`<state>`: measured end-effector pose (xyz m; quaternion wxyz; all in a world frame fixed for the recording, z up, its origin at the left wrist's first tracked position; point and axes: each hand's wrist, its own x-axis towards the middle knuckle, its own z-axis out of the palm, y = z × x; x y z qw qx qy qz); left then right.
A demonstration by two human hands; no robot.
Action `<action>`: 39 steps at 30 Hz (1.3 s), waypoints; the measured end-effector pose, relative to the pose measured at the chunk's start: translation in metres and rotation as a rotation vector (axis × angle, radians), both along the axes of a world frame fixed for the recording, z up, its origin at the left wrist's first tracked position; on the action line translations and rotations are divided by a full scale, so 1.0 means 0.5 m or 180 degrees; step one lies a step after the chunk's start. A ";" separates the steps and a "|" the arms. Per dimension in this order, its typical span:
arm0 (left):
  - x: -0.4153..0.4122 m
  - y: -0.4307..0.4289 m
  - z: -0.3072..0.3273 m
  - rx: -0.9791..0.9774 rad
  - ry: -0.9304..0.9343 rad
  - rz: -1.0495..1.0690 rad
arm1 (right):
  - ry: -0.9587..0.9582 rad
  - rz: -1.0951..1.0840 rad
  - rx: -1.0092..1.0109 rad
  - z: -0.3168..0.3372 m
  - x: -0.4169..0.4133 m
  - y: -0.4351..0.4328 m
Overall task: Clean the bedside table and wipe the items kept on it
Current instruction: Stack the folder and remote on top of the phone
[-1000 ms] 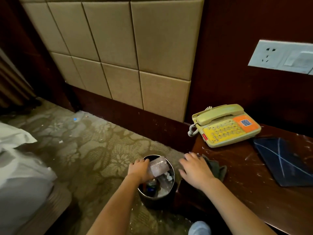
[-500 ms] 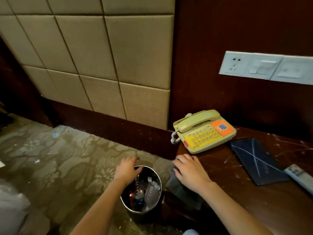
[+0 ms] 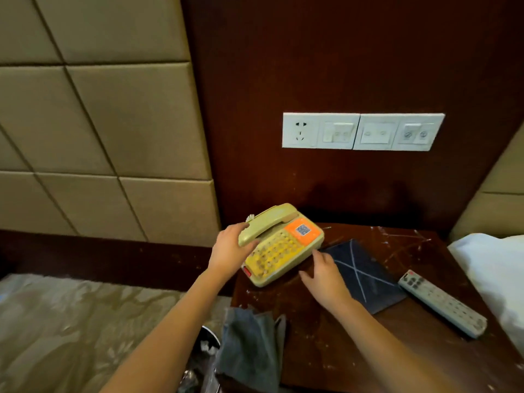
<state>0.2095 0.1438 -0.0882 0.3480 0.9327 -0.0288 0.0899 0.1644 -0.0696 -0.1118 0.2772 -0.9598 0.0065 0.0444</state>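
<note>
On my feed the phone (image 3: 280, 245) sits just below the centre of the frame, at the far left corner of the bedside table (image 3: 326, 350). The left hand (image 3: 231, 252) is curled round the phone's left end, fingers over the end of the handset and thumb on the keypad side. The right hand (image 3: 326, 275) lies flatter, fingers nearly straight and holding nothing; its fingertips reach the phone's near right edge, but I cannot tell whether they touch it. Under that hand lies a dark blue folder (image 3: 365, 276), and right of it a remote (image 3: 442, 303), apart from the folder. A grey cloth (image 3: 249, 344) hangs over the table's left edge, bottom centre, beside a bin (image 3: 209, 344).
</note>
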 end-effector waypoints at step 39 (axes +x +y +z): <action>0.101 0.055 -0.046 -0.0148 0.1748 0.0554 | 0.0309 -0.0173 0.1055 -0.017 0.122 0.047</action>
